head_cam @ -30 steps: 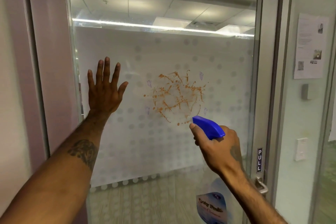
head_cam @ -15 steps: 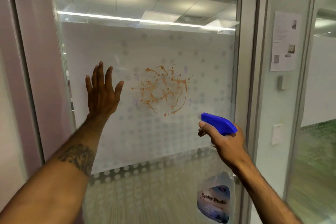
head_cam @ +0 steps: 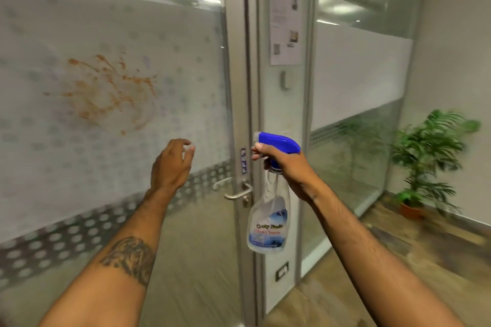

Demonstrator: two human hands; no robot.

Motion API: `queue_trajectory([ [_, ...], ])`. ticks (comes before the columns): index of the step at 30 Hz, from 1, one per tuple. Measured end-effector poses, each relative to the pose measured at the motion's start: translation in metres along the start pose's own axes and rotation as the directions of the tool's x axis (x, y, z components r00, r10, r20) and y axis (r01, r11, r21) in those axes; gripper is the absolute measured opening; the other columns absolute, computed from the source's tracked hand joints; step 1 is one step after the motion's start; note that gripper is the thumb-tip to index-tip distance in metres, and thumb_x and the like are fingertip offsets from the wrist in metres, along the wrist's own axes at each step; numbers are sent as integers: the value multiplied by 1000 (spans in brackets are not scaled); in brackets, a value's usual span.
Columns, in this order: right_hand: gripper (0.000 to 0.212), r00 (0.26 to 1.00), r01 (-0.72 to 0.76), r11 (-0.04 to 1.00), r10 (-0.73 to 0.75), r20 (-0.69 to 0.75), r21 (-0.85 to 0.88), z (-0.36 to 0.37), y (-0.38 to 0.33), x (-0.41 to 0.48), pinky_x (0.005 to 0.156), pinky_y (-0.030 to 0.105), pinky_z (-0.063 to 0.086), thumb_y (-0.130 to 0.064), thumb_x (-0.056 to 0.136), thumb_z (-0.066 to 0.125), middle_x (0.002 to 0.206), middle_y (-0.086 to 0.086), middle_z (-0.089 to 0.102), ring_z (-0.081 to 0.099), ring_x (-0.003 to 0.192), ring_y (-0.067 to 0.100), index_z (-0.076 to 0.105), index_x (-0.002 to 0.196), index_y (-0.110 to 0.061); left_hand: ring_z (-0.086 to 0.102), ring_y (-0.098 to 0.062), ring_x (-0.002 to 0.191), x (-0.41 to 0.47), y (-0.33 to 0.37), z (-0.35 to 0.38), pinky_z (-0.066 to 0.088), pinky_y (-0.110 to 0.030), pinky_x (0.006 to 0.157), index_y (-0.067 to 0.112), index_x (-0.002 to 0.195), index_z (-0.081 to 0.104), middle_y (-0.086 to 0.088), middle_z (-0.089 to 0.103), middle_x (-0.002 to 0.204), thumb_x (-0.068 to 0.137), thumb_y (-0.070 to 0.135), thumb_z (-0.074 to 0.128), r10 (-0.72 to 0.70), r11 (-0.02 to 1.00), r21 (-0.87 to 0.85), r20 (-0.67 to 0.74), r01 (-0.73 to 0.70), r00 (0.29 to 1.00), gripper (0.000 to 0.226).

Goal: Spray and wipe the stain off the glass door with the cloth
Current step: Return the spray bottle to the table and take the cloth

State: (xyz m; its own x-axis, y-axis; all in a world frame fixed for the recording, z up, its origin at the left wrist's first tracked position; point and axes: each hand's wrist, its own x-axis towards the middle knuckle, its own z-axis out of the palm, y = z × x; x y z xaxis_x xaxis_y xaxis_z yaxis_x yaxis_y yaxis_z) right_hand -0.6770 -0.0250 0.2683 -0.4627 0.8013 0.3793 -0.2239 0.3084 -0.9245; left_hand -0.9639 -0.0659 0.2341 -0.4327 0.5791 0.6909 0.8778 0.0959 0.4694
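Observation:
An orange-brown smeared stain marks the frosted, dotted band of the glass door at the left. My right hand grips a clear spray bottle with a blue trigger head, held in front of the door frame to the right of the stain. My left hand hovers below and right of the stain, off the glass, fingers loosely curled and holding nothing. No cloth is in view.
A metal lever handle sits on the door edge between my hands. A paper notice hangs on the glass panel beside the frame. A potted plant stands on the floor at the right, by the wall.
My left hand has come off the glass and dropped down and right. The view has swung right, so the stain now lies at the left, and the bottle has moved away from it.

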Motion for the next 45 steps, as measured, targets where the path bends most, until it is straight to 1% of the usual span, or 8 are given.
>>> queue_trajectory([
  [6,23,995,-28,1000,27,-96,-7,-99,1,-24,60,19,47,-26,88,71,91,11,75,64,67,7,75,96,-5,69,-24,98,-42,126,95,48,-29,83,11,111,72,-9,74,108,99,30,58,74,965,-261,414,40,907,26],
  [10,23,984,-26,999,18,-175,-40,-166,5,-40,65,27,47,-35,84,74,86,10,76,65,79,18,79,92,-13,67,-18,96,-75,203,138,45,-34,86,17,111,70,-7,72,114,103,30,50,96,807,-475,692,351,715,26],
  [15,24,961,-19,998,1,-275,-60,-242,1,-65,61,24,46,-31,86,73,83,11,74,65,73,15,77,95,-9,66,-15,115,-111,287,184,47,-38,97,22,125,68,3,71,124,98,55,48,269,702,-497,848,510,457,47],
  [25,29,853,-34,989,-47,-519,-146,-375,-12,-122,57,21,48,-25,88,72,84,6,75,68,75,14,74,105,-3,62,-19,120,-181,430,281,46,-41,104,29,115,68,1,69,128,56,32,90,537,747,-531,837,400,107,63],
  [30,27,768,-63,979,-78,-635,-196,-435,-15,-143,58,23,47,-23,89,70,88,10,75,68,76,15,74,105,-2,68,-30,111,-209,487,342,52,-48,102,19,114,72,-5,75,113,50,24,94,644,721,-624,764,302,40,68],
  [33,25,718,-85,970,-98,-689,-227,-469,-17,-154,60,23,49,-23,90,69,86,13,74,67,77,15,74,105,-4,70,-19,93,-217,524,366,55,-33,91,16,105,74,5,76,95,63,9,91,715,675,-688,699,267,-4,46],
  [42,32,522,-165,963,-98,-847,-214,-554,-17,-198,89,39,58,-14,84,75,103,13,72,71,91,24,66,114,-5,70,-32,101,-233,624,422,51,-54,100,17,104,74,-5,78,103,64,29,91,818,572,-791,571,218,-75,44],
  [45,35,442,-252,938,-108,-890,-238,-573,-17,-224,92,35,56,-20,87,73,109,14,73,71,100,26,66,119,-8,73,-21,97,-251,653,431,55,-45,98,14,107,73,-2,78,103,70,16,89,831,556,-794,542,246,-126,41],
])
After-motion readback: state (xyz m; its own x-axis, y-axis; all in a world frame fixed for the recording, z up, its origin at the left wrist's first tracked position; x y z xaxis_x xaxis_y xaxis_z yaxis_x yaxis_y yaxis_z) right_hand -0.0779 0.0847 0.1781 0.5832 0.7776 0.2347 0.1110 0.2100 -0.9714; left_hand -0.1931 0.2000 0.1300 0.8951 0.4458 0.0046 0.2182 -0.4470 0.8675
